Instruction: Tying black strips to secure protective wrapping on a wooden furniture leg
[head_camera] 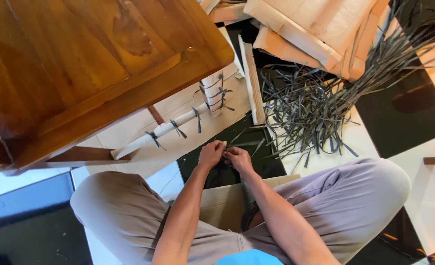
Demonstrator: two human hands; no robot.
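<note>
Wooden table [80, 64]: upper left of the frame, glossy brown top, by far the largest item. One leg [171, 128] beneath it is wrapped in pale cardboard and bound at intervals with dark strap ties [178, 128].

Cardboard sheet [193, 132]: lies flat on the floor under the wrapped leg, centre of the frame. More folded cardboard pieces [320, 29] are stacked at upper centre and right.

Heap of dark plastic strapping strips [315, 103]: upper right, loose and tangled on the black-and-white tiled floor [404, 113]; longer strands run off the top right corner.

Seated person, knees spread, lower half of the frame. A flat cardboard piece [222, 203] lies between the legs.

Left hand [211, 153] and right hand [238, 158]: centre of the frame, touching each other just below the cardboard sheet. Fingers of both are curled together and pinching a thin dark strip [247, 144], which trails right towards the heap.

Step in hand, as judged: a single strip is being worked between the fingertips, near the wrapped leg. The next move would call for a firm pinch on both ends and enough free length to pass round the wrapping.

Containers: none visible; strips and cardboard lie loose on the floor.
</note>
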